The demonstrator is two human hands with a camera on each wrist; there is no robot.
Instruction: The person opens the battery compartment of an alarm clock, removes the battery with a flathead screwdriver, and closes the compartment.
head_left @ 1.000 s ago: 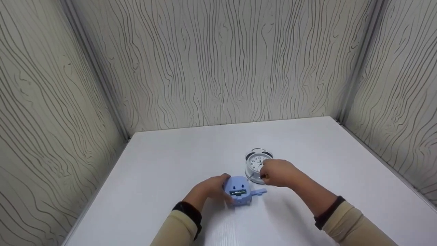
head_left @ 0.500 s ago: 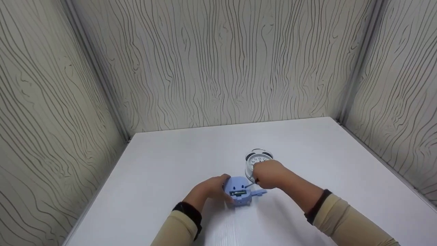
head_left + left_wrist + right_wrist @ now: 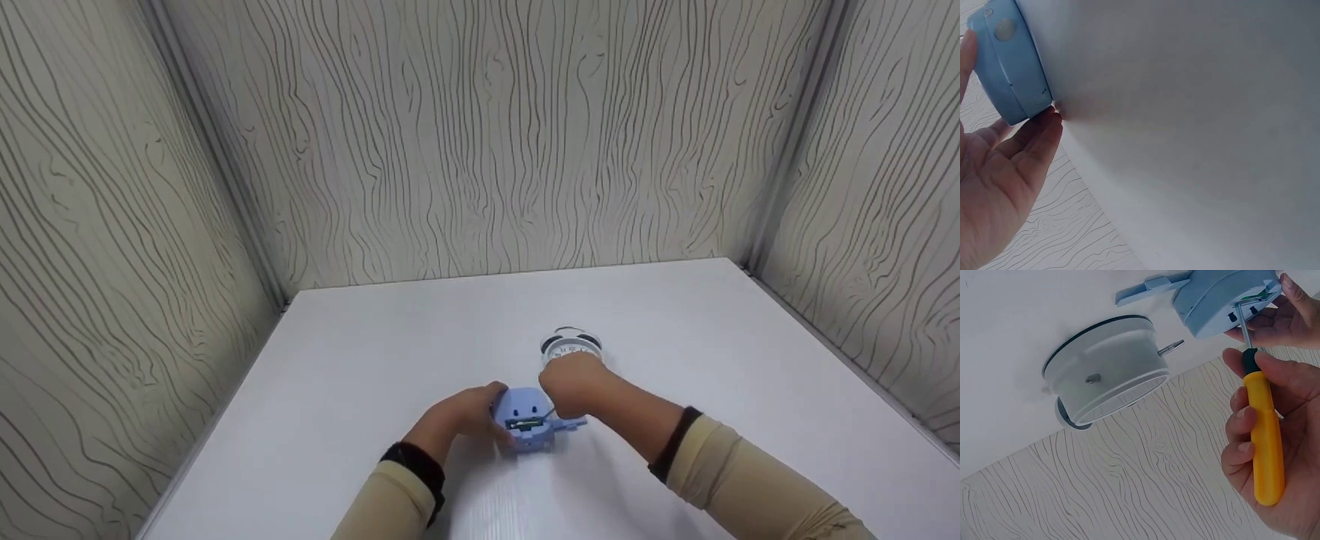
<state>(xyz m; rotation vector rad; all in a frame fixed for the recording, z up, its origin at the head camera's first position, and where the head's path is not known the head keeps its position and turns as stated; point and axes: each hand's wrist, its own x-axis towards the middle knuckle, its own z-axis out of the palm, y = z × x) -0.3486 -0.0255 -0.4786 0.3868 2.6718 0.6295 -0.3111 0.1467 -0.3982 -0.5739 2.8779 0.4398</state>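
Observation:
A small rounded blue case [image 3: 523, 399] lies on the table, its uncovered compartment showing something green [image 3: 524, 424], perhaps a battery. My left hand [image 3: 466, 412] holds the case by its left side, thumb near and fingers far; the left wrist view shows fingertips against its rim [image 3: 1013, 73]. In my right hand [image 3: 1292, 416] is a screwdriver with a yellow handle [image 3: 1267, 439] and black collar. Its metal shaft [image 3: 1244, 326] reaches into the compartment; the exact tip contact is hard to see. A flat blue cover [image 3: 1151, 291] sticks out beside the case.
Just behind my right hand stands a white twin-bell alarm clock [image 3: 570, 341], partly hidden by that hand; short metal feet show on it in the right wrist view. The white table [image 3: 390, 337] meets wood-patterned walls [image 3: 480, 150] at the back and sides.
My right hand has moved left and slightly nearer with the screwdriver, from in front of the clock to the compartment of the blue case. My left hand has stayed in place on the case.

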